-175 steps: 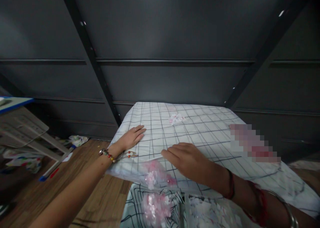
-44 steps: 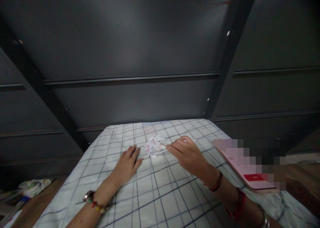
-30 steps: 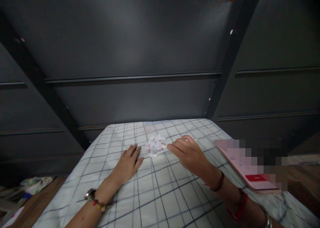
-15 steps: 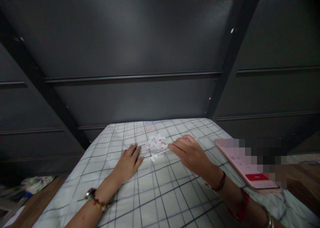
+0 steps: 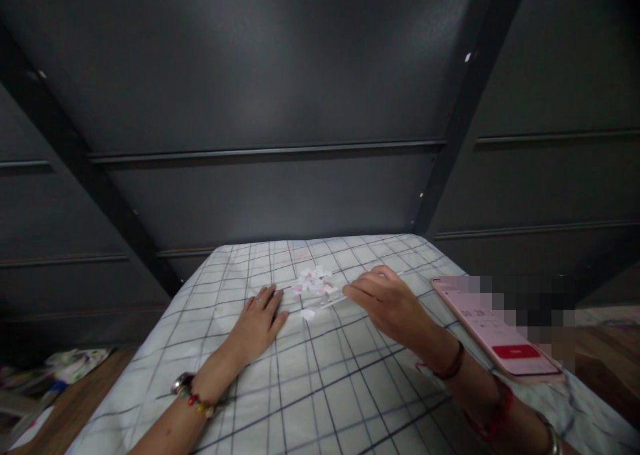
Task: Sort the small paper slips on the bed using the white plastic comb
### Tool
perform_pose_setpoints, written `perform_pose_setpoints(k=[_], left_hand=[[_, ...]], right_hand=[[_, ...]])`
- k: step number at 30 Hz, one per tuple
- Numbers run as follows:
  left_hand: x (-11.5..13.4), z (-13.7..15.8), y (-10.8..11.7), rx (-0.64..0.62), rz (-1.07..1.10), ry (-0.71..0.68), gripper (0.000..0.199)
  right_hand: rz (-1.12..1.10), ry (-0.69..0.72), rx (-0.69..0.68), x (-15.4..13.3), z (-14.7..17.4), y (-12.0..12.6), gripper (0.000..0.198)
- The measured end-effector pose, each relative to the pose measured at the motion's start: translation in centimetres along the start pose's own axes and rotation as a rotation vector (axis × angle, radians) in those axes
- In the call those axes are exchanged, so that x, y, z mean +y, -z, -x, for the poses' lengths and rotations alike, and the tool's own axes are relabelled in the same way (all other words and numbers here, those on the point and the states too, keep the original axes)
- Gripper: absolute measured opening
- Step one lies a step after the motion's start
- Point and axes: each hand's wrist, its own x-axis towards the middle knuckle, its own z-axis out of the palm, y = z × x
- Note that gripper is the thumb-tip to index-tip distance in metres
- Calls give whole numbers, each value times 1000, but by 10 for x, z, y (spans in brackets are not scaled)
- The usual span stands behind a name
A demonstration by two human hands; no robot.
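Note:
My left hand (image 5: 259, 328) lies flat on the checked cloth, fingers spread, with nothing in it. Just right of its fingertips is a small heap of torn white paper scraps (image 5: 313, 280), some with pinkish marks. One loose scrap (image 5: 308, 314) lies nearer to me. To the right of the heap, my right hand (image 5: 387, 302) is closed around a thin white stick (image 5: 334, 302). Its near end points left at the scraps, and its other end shows beyond the knuckles. Whether the stick touches any paper I cannot tell.
A white cloth with dark check lines (image 5: 320, 388) covers the table. On its right side lies a pink phone (image 5: 493, 328) with a lit screen. A dark metal panel wall (image 5: 275, 195) rises behind the far edge. Items (image 5: 77, 365) sit low at the left.
My right hand has shifted slightly to the right with the stick, away from the paper heap. My left hand stays in place.

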Motion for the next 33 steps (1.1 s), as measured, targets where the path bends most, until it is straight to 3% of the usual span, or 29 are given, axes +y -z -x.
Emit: perform_pose_setpoints(k=[14,33], left_hand=[[2,-1,-1,-7,-9,11,51],[7,-1,9,-78,-27,25,52]], right_hand=[[0,-10,-23,2,3,-3,35],[-46,-13,-84,8,3,22,32]])
